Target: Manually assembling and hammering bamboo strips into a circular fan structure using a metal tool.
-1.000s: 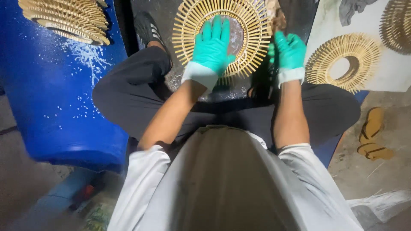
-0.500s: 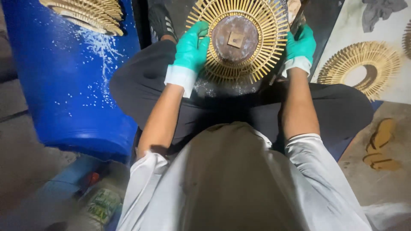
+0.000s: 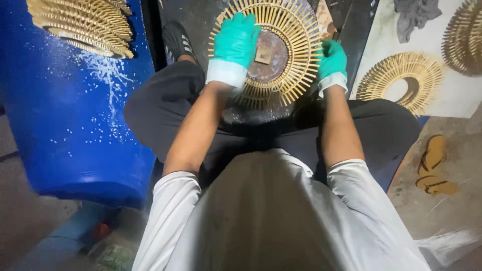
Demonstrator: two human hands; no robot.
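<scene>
In the head view, a seated person is looking down over a grey apron and dark trousers at a round sunburst frame (image 3: pixel 281 50) made of thin pale wooden sticks, lying far ahead of the knees on a dark surface. A rusty brown disc (image 3: pixel 268 56) is sitting in the frame's centre, with a small tan square block on it.

The left hand (image 3: pixel 235 42), in a teal glove, is lying flat with fingers spread over the left part of the frame, covering the sticks and the disc's edge. The right hand (image 3: pixel 332 61), also gloved in teal, is curling narrowly around the frame's right rim, gripping the stick ends.

To the left, a big blue barrel (image 3: pixel 65 125) speckled with white is lying on its side, and a stack of similar stick frames (image 3: pixel 85 22) is resting on its far end. To the right, a pale board (image 3: pixel 452 103) is carrying another stick ring with an open centre (image 3: pixel 399 83) and part of a darker one at the far right edge. A yellowish sandal (image 3: pixel 434 165) is lying on the floor near the right knee.
</scene>
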